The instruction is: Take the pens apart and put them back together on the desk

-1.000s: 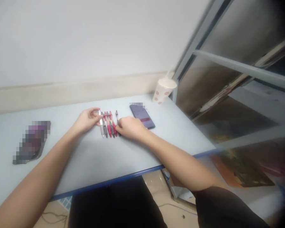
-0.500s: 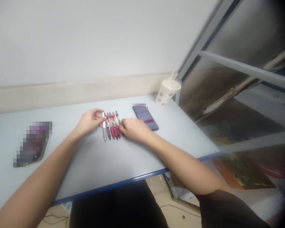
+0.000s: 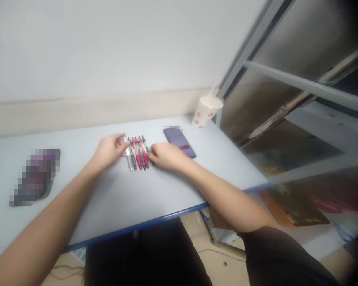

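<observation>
Several click pens with red, grey and black grips lie side by side in a row on the table, points toward me. My left hand [image 3: 111, 149] is closed at the left end of the row, thumb and fingers around the upper part of a silver-white pen [image 3: 129, 159]. At the other end, my right hand [image 3: 164, 155] has its fingers closed on a dark pen [image 3: 148, 150], most of which the hand hides. Between the two hands sit the other pens, among them a red-grip pen [image 3: 139, 161].
A phone [image 3: 183, 146] rests right of my right hand. Behind it stands a white paper cup [image 3: 208, 111] with red patterns and a straw. Another phone, blurred out [image 3: 35, 176], is at the left. The pale table [image 3: 131, 202] has a blue front edge and meets a wall behind.
The whole view has shifted slightly, so everything appears a little further left and higher. Both hands stay at the two ends of the pen row.
</observation>
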Motion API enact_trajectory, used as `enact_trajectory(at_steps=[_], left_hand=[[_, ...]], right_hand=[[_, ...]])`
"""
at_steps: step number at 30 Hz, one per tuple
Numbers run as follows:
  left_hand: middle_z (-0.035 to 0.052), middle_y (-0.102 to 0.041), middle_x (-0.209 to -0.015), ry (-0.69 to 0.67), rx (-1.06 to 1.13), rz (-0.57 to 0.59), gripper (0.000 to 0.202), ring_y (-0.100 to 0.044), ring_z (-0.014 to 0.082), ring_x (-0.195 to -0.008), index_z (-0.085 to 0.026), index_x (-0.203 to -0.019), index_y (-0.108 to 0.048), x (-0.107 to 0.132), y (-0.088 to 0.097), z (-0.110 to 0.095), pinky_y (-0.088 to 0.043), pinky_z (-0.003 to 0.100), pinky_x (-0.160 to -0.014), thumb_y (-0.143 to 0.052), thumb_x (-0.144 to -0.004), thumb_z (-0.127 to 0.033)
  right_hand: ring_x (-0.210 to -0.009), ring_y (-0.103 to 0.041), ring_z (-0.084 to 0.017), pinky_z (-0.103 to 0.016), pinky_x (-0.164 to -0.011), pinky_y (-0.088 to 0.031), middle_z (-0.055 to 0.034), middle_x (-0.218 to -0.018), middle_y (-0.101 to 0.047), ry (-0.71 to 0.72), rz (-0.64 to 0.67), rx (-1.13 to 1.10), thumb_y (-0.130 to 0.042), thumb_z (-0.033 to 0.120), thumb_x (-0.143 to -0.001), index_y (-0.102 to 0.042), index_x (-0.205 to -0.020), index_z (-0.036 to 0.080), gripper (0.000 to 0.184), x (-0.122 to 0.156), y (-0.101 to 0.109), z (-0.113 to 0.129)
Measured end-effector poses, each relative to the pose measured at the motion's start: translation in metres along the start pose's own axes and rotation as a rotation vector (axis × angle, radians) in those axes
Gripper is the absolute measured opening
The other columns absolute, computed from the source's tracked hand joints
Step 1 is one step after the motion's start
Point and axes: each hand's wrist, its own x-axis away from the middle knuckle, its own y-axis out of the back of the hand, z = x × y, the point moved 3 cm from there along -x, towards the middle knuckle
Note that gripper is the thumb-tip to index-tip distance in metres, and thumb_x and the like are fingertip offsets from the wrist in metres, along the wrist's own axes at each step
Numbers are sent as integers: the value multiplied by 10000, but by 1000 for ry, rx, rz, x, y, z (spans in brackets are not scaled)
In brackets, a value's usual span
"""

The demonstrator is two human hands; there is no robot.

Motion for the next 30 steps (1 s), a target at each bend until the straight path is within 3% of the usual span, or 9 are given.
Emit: enact_trajectory(at_steps=[4, 8, 12, 16, 20, 22, 25, 27, 30], left_hand=[[40, -741, -687, -16, -46, 31, 518, -769, 291, -846, -95, -1324, -718, 2, -1, -3, -543, 379, -956, -594, -928, -405], [59, -756, -791, -106, -112, 14, 455, -740, 276, -786, -151, -1293, -730, 4, -5, -1, -554, 382, -872, -556, -957, -404], [113, -795, -1044, -232, -156, -23, 413, -737, 298, -1008, -174, -1285, -725, 8, -9, -1, -529, 398, -982, -496, -995, -358], [144, -761, -1288, -268, -167, -20, 430, -703, 322, -1192, -160, -1304, -707, 10, -12, -3, -495, 428, -1079, -435, -1020, -332], [155, -714, -1390, -280, -222, -10, 467, -654, 340, -1294, -153, -1325, -687, 16, -13, -10, -463, 455, -1119, -360, -1036, -319], [155, -719, -1370, -249, -270, 2, 486, -665, 363, -1262, -172, -1325, -679, 19, -12, -13, -482, 476, -1071, -321, -1053, -355], [150, -775, -1176, -179, -301, 38, 493, -718, 364, -1086, -194, -1306, -666, 24, -12, -17, -517, 459, -945, -301, -1066, -421], [129, -783, -1061, -178, -264, 74, 477, -728, 337, -990, -198, -1321, -648, 26, -16, -19, -516, 430, -913, -331, -1063, -446], [113, -771, -1042, -214, -196, 110, 476, -720, 312, -968, -190, -1360, -626, 24, -21, -22, -512, 409, -909, -374, -1057, -457]], right_hand=[[-727, -630, -199, -307, -599, -325, -124, -896, -759, 6, 16, -26, -464, 360, -1033, -712, -897, 158, 348, 0, 1, 0], [-666, -596, -167, -300, -585, -317, -100, -856, -746, 35, 17, -47, -473, 348, -1039, -674, -856, 167, 327, 1, 2, 0], [-698, -606, -169, -292, -586, -327, -86, -899, -758, 34, 13, -71, -502, 344, -1022, -661, -894, 179, 263, 1, 1, -2], [-699, -602, -162, -284, -578, -329, -71, -885, -753, 40, 44, -111, -530, 341, -997, -648, -902, 179, 222, 1, 3, -2], [-628, -562, -136, -279, -554, -323, -48, -813, -723, 82, 90, -144, -546, 300, -979, -615, -847, 180, 192, 4, 5, 0], [-632, -560, -134, -274, -556, -329, -44, -818, -718, 108, 94, -149, -559, 291, -974, -608, -850, 181, 173, 5, 5, 0], [-688, -588, -138, -264, -588, -351, -49, -887, -734, 118, 104, -162, -598, 293, -962, -617, -899, 181, 130, 5, 4, 1], [-720, -604, -144, -265, -607, -358, -50, -920, -744, 104, 111, -160, -624, 312, -952, -626, -912, 184, 134, 5, 4, 2], [-745, -621, -161, -278, -601, -351, -53, -941, -753, 61, 87, -143, -651, 378, -931, -640, -916, 195, 183, 5, 3, 1]])
